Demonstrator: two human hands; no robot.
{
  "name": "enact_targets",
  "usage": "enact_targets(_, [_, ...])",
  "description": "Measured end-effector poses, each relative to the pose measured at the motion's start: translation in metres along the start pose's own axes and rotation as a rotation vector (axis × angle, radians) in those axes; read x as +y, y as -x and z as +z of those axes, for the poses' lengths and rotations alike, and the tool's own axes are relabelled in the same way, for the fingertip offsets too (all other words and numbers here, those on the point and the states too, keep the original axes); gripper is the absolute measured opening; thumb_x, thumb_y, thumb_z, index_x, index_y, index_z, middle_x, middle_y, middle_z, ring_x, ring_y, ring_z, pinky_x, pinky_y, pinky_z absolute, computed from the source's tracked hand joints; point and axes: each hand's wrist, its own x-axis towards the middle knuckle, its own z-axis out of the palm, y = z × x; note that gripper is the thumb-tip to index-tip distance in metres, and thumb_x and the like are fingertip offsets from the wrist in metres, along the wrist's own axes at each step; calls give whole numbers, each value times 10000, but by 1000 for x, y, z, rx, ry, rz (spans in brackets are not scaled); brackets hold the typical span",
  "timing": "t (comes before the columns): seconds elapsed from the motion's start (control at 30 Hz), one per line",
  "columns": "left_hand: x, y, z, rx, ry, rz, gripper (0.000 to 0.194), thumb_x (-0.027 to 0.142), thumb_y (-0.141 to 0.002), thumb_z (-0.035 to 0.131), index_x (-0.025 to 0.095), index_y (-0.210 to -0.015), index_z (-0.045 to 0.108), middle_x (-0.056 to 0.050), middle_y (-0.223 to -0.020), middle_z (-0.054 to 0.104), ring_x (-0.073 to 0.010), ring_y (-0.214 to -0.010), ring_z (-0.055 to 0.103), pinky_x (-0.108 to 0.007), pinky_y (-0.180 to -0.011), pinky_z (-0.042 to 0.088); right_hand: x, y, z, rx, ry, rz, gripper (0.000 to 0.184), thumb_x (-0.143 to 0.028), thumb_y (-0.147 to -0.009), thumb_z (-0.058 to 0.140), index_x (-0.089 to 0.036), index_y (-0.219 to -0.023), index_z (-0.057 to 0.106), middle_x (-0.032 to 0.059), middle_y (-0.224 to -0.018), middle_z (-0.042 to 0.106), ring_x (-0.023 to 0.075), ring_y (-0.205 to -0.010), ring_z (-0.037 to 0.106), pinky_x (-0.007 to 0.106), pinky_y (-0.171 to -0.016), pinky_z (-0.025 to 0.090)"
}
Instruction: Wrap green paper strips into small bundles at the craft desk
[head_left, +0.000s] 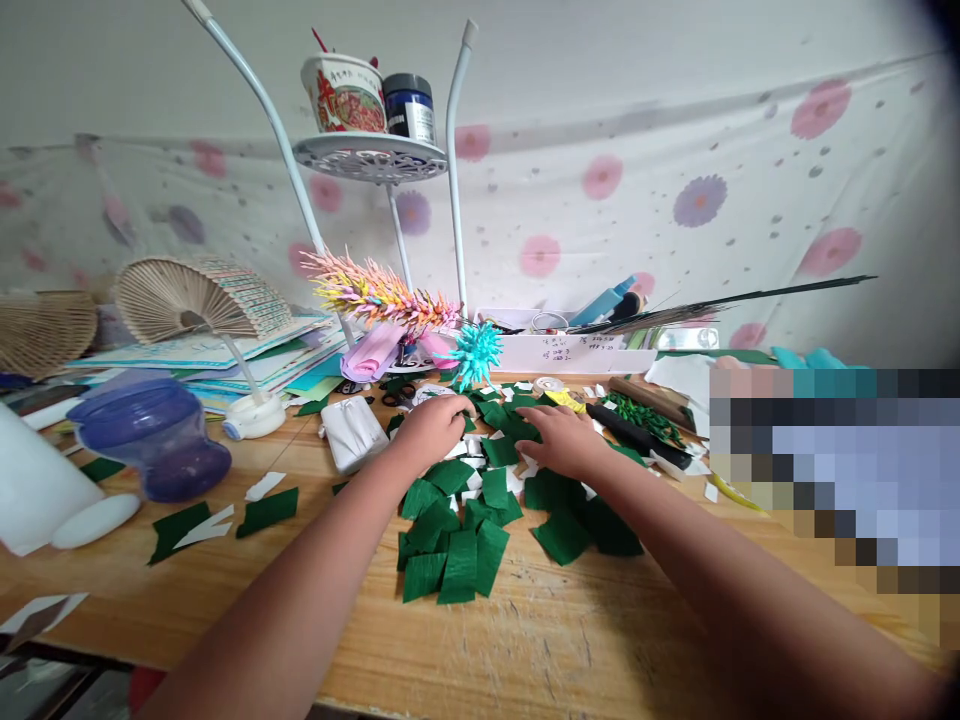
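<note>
Dark green crepe paper pieces (459,560) lie in a loose pile in front of me, mixed with small white paper scraps (471,462). At the pile's left side, my left hand (436,430) is bent down, fingers curved and thumb apart from them; nothing shows in its grasp. My right hand (561,438) rests over the pile's right side, palm down with fingers spread, touching green pieces. Just beyond the hands stands a spiky turquoise flower (478,355). A white packet (352,435) sits left of my left hand.
A white rack (371,157) holds a paper noodle bowl (346,95) and a dark jar (409,108). On the left are a purple container (154,430) and a folding-fan-like lamp (202,300). A white box (577,355) stands behind; a black roll (637,435) lies right.
</note>
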Motion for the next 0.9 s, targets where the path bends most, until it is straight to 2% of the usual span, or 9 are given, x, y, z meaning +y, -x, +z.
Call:
enact_targets(0.07, [2, 1, -1, 15, 20, 8, 318, 174, -766, 320, 213, -994, 537, -21, -998, 596, -164, -910, 534, -263, -778, 404, -4, -7, 9, 7, 5, -8, 369, -371, -676, 528, -222, -1013, 546, 82, -1074, 530, 308, -1001, 404, 448, -774, 286])
enact_targets(0.17, [3, 1, -2, 36, 110, 4, 333, 261, -803, 311, 223, -1090, 477, -39, -1048, 575, -179, -961, 518, -286, -812, 390, -6, -10, 14, 31, -9, -24, 148, -262, -692, 509, -208, -770, 622, 50, -1010, 568, 270, -984, 417, 402, -783, 273])
enact_targets(0.27, [3, 0, -2, 88, 236, -59, 336, 300, -786, 360, 204, -1092, 461, -64, -1040, 568, -208, -979, 504, -325, -829, 374, -1, -8, 4, 76, -42, 11, 163, -262, -731, 453, -205, -720, 606, 34, -973, 578, 232, -932, 451, 344, -741, 298])
enact_targets(0.33, [5, -2, -1, 103, 383, -87, 332, 314, -767, 396, 192, -1070, 455, -64, -990, 579, -206, -929, 525, -329, -804, 386, 7, -5, -8, 99, -73, 65, 227, -309, -764, 400, -190, -702, 582, 46, -854, 595, 203, -811, 497, 301, -658, 327])
enact_targets(0.47, [11, -1, -1, -24, 713, -76, 260, 351, -761, 399, 186, -950, 467, 0, -739, 594, -136, -623, 557, -257, -601, 434, 19, 9, -28, 131, -169, 160, 291, -350, -804, 312, -170, -694, 513, 13, -599, 526, 133, -558, 481, 229, -496, 319])
enact_targets(0.57, [14, 1, -1, -98, 628, -44, 227, 384, -742, 424, 173, -781, 497, 28, -634, 540, -116, -546, 505, -226, -525, 400, 23, 26, -31, 142, -284, 184, 238, -369, -804, 321, -183, -780, 467, -32, -554, 456, 97, -483, 433, 196, -449, 316])
enact_targets(0.7, [13, 3, 2, -110, 369, -11, 295, 445, -727, 421, 167, -700, 516, 25, -617, 501, -134, -595, 488, -236, -539, 373, 22, 42, -26, 97, -843, 161, 200, -368, -773, 411, -194, -871, 428, -45, -605, 408, 75, -475, 386, 182, -433, 322])
enact_targets(0.77, [14, 5, 2, -112, 291, -17, 289, 443, -723, 432, 175, -759, 533, 11, -657, 525, -147, -630, 501, -244, -557, 374, 22, 46, -24, 46, -1031, 148, 222, -361, -757, 449, -187, -894, 436, -41, -619, 400, 73, -484, 383, 187, -440, 329])
enact_targets(0.9, [31, 11, -2, -113, 225, 93, 387, 437, -693, 497, 222, -1015, 494, -42, -971, 539, -196, -860, 503, -292, -726, 376, 20, 51, -22, -42, -1127, 100, 271, -347, -728, 506, -186, -938, 446, -23, -682, 448, 84, -539, 430, 195, -472, 345])
